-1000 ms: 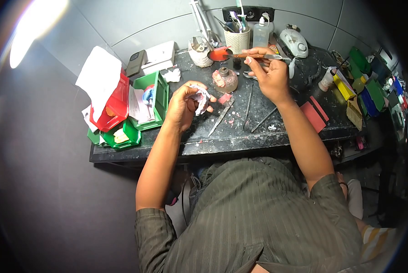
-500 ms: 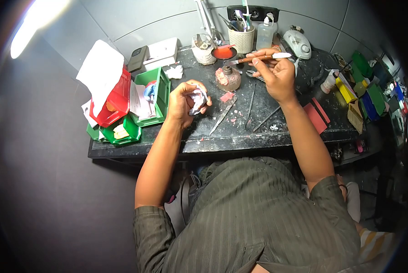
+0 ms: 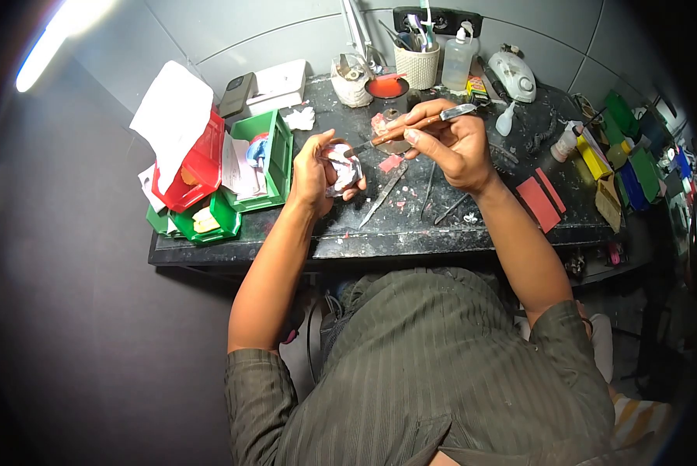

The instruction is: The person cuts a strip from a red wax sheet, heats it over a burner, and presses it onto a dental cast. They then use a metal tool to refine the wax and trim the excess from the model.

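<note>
My left hand (image 3: 309, 177) is closed around a small dental cast (image 3: 339, 172), whitish with pink on it. Between the fingers and thumb of my right hand (image 3: 463, 154) is a wax knife (image 3: 410, 133) with a brown handle and metal ends. Its blade reaches the upper edge of the cast; whether it touches cannot be made out. Partly hidden behind my right hand stands a squat spirit burner (image 3: 379, 123) with pink wax stuck on it. A pink wax scrap (image 3: 390, 163) and a thin metal tool (image 3: 382, 196) lie just right of the cast.
Green bins (image 3: 277, 167) and a red bin (image 3: 201, 175) with papers stand at the left. Behind are a dish of red wax (image 3: 387, 88), a cup of brushes (image 3: 418, 68) and a squeeze bottle (image 3: 457, 62). Pink wax sheets (image 3: 538, 203) lie at the right.
My right hand has moved left and down, bringing the wax knife from near the burner to the cast. The left hand still holds the cast, now tilted slightly differently.
</note>
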The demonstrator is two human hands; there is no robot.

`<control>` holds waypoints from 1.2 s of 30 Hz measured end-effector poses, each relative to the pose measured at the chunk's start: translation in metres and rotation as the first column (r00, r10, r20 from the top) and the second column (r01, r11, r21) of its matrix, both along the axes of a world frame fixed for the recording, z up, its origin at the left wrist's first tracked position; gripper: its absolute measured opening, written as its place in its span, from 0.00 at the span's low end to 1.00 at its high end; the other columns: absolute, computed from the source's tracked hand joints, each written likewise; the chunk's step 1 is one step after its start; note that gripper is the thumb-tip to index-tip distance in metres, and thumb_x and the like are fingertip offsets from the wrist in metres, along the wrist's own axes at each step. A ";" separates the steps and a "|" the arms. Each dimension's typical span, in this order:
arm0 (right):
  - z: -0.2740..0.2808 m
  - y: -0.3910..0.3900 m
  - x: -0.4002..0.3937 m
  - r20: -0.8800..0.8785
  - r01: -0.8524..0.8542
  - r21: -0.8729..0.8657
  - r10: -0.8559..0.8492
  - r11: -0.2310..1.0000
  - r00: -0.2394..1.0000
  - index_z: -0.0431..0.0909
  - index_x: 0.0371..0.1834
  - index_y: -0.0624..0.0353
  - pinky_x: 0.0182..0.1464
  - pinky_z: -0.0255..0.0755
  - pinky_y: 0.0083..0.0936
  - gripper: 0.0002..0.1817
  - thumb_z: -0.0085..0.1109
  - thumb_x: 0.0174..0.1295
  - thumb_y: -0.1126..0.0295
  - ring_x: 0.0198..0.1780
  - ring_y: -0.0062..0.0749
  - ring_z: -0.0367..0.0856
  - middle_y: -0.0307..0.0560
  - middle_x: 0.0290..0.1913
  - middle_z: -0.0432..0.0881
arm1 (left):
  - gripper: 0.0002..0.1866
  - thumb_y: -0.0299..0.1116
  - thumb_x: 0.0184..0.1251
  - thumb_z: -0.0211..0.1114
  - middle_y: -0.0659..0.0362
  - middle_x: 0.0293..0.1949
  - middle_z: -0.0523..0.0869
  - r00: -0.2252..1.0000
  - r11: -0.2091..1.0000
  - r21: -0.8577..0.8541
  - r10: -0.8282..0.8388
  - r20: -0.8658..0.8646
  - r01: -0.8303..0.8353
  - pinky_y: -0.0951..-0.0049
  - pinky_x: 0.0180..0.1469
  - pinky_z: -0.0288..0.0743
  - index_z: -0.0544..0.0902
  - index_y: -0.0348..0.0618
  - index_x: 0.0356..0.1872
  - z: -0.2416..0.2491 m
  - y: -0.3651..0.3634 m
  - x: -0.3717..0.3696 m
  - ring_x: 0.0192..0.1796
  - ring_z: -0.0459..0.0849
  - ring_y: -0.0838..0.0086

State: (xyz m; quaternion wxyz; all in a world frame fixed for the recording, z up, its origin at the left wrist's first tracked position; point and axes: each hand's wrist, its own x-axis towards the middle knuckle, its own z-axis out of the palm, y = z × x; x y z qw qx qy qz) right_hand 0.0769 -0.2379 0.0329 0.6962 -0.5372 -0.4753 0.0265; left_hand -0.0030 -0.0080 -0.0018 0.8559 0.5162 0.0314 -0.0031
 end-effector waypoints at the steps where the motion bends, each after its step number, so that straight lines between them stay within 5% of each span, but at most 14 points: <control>1: 0.004 0.001 -0.004 -0.017 -0.040 0.008 0.041 0.999 0.999 0.78 0.49 0.69 0.44 0.89 0.26 0.08 0.59 0.69 0.79 0.49 0.33 0.89 0.55 0.49 0.87 | 0.26 0.53 0.77 0.46 0.41 0.20 0.82 1.000 1.000 0.003 0.003 -0.006 -0.003 0.66 0.15 0.68 0.76 0.38 0.34 0.001 -0.001 -0.001 0.18 0.82 0.56; 15: 0.001 0.002 -0.001 0.008 -0.030 0.019 0.030 0.999 1.000 0.78 0.48 0.69 0.42 0.91 0.28 0.07 0.59 0.70 0.78 0.47 0.34 0.89 0.54 0.47 0.86 | 0.26 0.52 0.77 0.45 0.39 0.20 0.82 0.999 0.999 0.020 -0.035 0.018 0.035 0.65 0.17 0.69 0.77 0.38 0.34 0.000 0.002 0.000 0.17 0.81 0.54; 17: 0.000 -0.002 0.009 -0.063 0.094 0.009 -0.093 0.996 0.994 0.80 0.46 0.67 0.35 0.88 0.21 0.07 0.61 0.71 0.75 0.43 0.29 0.90 0.51 0.43 0.88 | 0.26 0.52 0.77 0.44 0.39 0.22 0.84 0.998 0.999 0.001 -0.054 0.039 0.054 0.67 0.19 0.72 0.77 0.37 0.34 0.001 0.001 -0.002 0.18 0.81 0.57; 18: 0.001 -0.004 0.012 -0.121 0.204 -0.030 -0.206 0.978 0.971 0.82 0.43 0.66 0.29 0.81 0.16 0.09 0.64 0.71 0.69 0.33 0.25 0.89 0.49 0.35 0.89 | 0.26 0.52 0.77 0.44 0.39 0.22 0.84 0.998 0.998 0.003 -0.055 0.039 0.055 0.67 0.19 0.72 0.77 0.37 0.34 0.001 0.001 -0.001 0.18 0.81 0.57; 19: 0.001 -0.009 0.021 -0.205 0.244 -0.173 -0.277 0.954 0.939 0.82 0.42 0.66 0.27 0.80 0.16 0.10 0.65 0.70 0.68 0.29 0.25 0.87 0.49 0.32 0.88 | 0.24 0.50 0.78 0.44 0.39 0.24 0.84 1.000 1.000 -0.009 0.010 0.017 -0.010 0.64 0.19 0.73 0.76 0.37 0.37 0.001 0.000 -0.001 0.20 0.83 0.55; 21: -0.002 -0.018 0.035 -0.246 0.282 -0.470 -0.431 0.836 0.868 0.83 0.39 0.64 0.21 0.73 0.16 0.12 0.65 0.71 0.64 0.20 0.22 0.82 0.44 0.24 0.85 | 0.22 0.47 0.78 0.44 0.39 0.26 0.84 0.997 0.997 -0.019 0.072 -0.006 -0.072 0.61 0.19 0.74 0.75 0.37 0.40 0.002 -0.001 -0.001 0.23 0.85 0.52; 22: -0.002 -0.023 0.037 -0.246 0.286 -0.470 -0.435 0.835 0.866 0.83 0.39 0.64 0.21 0.73 0.16 0.12 0.65 0.71 0.64 0.20 0.22 0.82 0.44 0.24 0.85 | 0.23 0.48 0.79 0.45 0.39 0.27 0.85 0.996 0.996 0.010 0.088 0.014 -0.088 0.63 0.22 0.77 0.76 0.36 0.39 0.002 -0.001 -0.001 0.24 0.85 0.54; 24: 0.003 -0.037 0.040 0.012 0.338 -0.724 -0.479 0.602 0.878 0.84 0.36 0.65 0.24 0.74 0.18 0.12 0.66 0.70 0.65 0.23 0.21 0.83 0.46 0.27 0.87 | 0.24 0.48 0.79 0.45 0.39 0.28 0.86 0.995 0.995 0.040 0.093 0.038 -0.094 0.64 0.24 0.80 0.77 0.34 0.39 0.002 -0.001 0.000 0.25 0.86 0.56; 26: -0.004 -0.064 0.055 0.258 0.547 -0.648 -0.523 0.530 0.812 0.85 0.43 0.69 0.41 0.81 0.27 0.15 0.75 0.58 0.71 0.38 0.31 0.89 0.51 0.36 0.89 | 0.23 0.48 0.81 0.47 0.40 0.29 0.87 0.994 0.995 0.045 0.086 0.073 -0.090 0.63 0.26 0.82 0.77 0.34 0.41 -0.003 0.003 0.004 0.27 0.87 0.57; 28: -0.004 -0.092 0.048 0.683 0.825 -0.523 -0.475 0.214 0.556 0.84 0.46 0.68 0.50 0.80 0.33 0.24 0.82 0.45 0.73 0.48 0.43 0.88 0.57 0.46 0.89 | 0.24 0.49 0.82 0.48 0.41 0.31 0.87 0.992 0.996 0.032 0.076 0.102 -0.079 0.63 0.28 0.83 0.77 0.33 0.42 -0.005 0.004 0.006 0.28 0.87 0.58; 29: -0.006 -0.101 0.053 0.687 0.827 -0.520 -0.471 0.213 0.554 0.84 0.46 0.68 0.50 0.80 0.33 0.24 0.82 0.45 0.73 0.48 0.43 0.88 0.57 0.46 0.89 | 0.24 0.49 0.82 0.48 0.41 0.32 0.87 0.991 0.995 0.045 0.089 0.096 -0.093 0.63 0.29 0.84 0.77 0.33 0.42 -0.004 0.003 0.005 0.29 0.87 0.59; 31: -0.008 -0.110 0.059 0.490 0.592 -0.798 -0.447 0.115 0.748 0.83 0.50 0.68 0.56 0.78 0.37 0.32 0.85 0.37 0.72 0.55 0.51 0.86 0.63 0.51 0.86 | 0.24 0.49 0.82 0.48 0.41 0.33 0.87 0.991 0.993 0.058 0.099 0.091 -0.105 0.63 0.29 0.84 0.77 0.33 0.41 -0.002 0.001 0.005 0.30 0.87 0.59; 36: 0.010 -0.097 0.053 0.512 0.537 -0.843 -0.338 -0.022 0.790 0.82 0.49 0.71 0.60 0.77 0.40 0.31 0.81 0.42 0.66 0.57 0.57 0.84 0.67 0.51 0.85 | 0.26 0.49 0.82 0.47 0.41 0.32 0.88 0.989 0.995 0.069 0.062 0.132 -0.072 0.63 0.30 0.84 0.79 0.32 0.40 -0.001 0.000 0.004 0.30 0.88 0.59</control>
